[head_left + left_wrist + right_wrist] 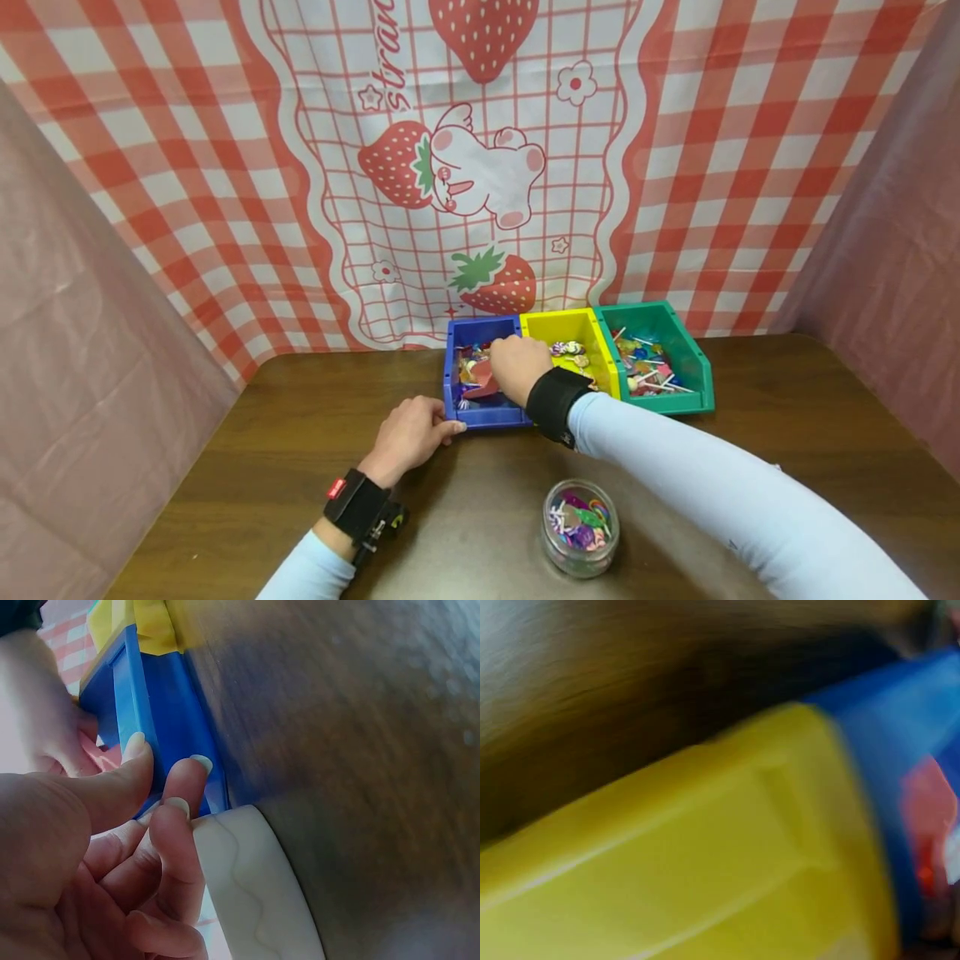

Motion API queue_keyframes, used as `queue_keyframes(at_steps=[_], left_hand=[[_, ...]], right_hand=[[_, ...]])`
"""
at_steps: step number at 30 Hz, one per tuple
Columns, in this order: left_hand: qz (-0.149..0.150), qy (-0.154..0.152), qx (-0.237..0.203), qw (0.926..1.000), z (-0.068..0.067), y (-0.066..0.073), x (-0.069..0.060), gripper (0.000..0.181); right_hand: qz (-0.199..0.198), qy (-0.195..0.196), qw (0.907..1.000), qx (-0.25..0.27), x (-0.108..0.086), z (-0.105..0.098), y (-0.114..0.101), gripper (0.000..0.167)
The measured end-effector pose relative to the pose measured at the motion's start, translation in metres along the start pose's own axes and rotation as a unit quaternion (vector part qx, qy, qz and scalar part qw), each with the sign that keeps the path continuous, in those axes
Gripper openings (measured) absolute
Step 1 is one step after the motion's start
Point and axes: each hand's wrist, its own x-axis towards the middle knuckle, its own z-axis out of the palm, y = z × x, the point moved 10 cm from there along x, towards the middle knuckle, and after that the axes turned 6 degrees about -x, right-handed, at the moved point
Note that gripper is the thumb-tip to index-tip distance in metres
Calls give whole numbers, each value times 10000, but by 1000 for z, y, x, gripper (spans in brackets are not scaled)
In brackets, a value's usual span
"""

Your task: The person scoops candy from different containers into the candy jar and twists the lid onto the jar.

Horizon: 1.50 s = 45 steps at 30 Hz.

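Note:
My right hand (pixel 519 367) reaches into the blue bin (pixel 491 418) and holds a pink scoop (pixel 482 381) down among the wrapped candies (pixel 467 360). Its grip on the handle is mostly hidden, and the right wrist view is blurred, showing only part of the red-pink scoop (pixel 928 806). At the near left corner of the same bin, my left hand (pixel 408 433) grips the edge. In the left wrist view, the left thumb (pixel 124 776) lies on the blue wall, with bent fingers (pixel 180 832) against its other side.
A yellow bin (pixel 612 371) and a green bin (pixel 693 375), both with lollipops and candies, stand in a row right of the blue one. Nearer, a glass jar (pixel 577 562) of colourful pieces stands on the brown table (pixel 300 417). A checked cloth (pixel 697 208) hangs behind.

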Motion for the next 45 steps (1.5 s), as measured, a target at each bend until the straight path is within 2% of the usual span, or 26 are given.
queue_keyframes(at_steps=[4,9,12,15,20,23,28,33,41,45], left_hand=[[21,-23,14,10000,1,0,0,32],[49,-22,-22,10000,0,1,-1,33],[76,0,-35,10000,-1,2,-1,33],[50,-18,-29,10000,-1,2,-1,33],[34,21,-55,10000,-2,0,-2,33],[70,50,-70,9999,-2,0,-2,32],[94,39,-130,9999,-1,1,-2,31],[29,25,-148,9999,-1,0,-1,31],[-91,-52,-165,9998,1,-3,-1,29],[-121,-58,-196,9997,2,-3,0,28]], right_hand=[[-523,368,9977,-210,-4,-1,-9,14],[-510,541,9972,62,-1,-3,-7,17],[-393,403,9977,373,3,-2,-1,27],[-212,91,9964,814,4,1,8,37],[-78,-410,9899,1356,5,7,16,42],[-111,-551,9871,1497,5,9,18,46],[23,-518,9817,1832,3,9,30,51],[172,-540,9708,2330,1,12,45,54],[513,-793,9459,3103,-7,23,65,54],[552,-762,9351,3417,-10,26,70,53]])
